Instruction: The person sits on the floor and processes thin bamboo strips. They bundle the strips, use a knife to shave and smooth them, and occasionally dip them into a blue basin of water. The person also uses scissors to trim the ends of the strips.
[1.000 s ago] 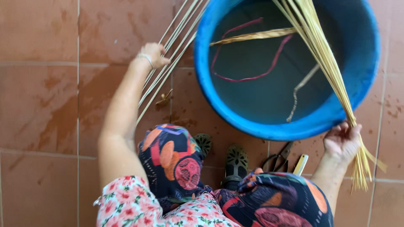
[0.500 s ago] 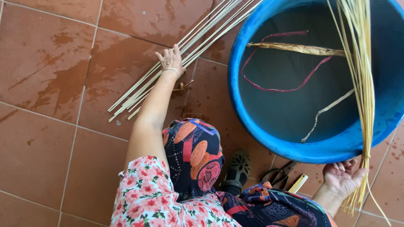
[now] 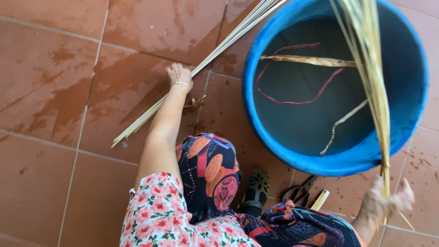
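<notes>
My left hand (image 3: 179,74), with a bracelet at the wrist, reaches out over the wet red floor tiles and closes on a long bundle of thin pale sticks (image 3: 151,110). The bundle lies slanted on the floor and runs up past a big blue tub (image 3: 249,98). My right hand (image 3: 388,200), at the lower right beside the tub, grips a sheaf of yellow straw fibres (image 3: 372,77) near its bottom end. The sheaf stands up across the tub's opening.
The tub holds dark water with a purple strand (image 3: 292,101), a floating straw bunch (image 3: 311,60) and a pale strip (image 3: 340,122). Scissors (image 3: 299,192) and a yellow-handled tool (image 3: 320,199) lie by my sandal (image 3: 257,185). My knees in patterned cloth (image 3: 208,169) fill the bottom.
My left hand has brought the stick bundle down and to the left, away from the tub, so it lies flatter on the tiles. The right hand keeps hold of the straw sheaf.
</notes>
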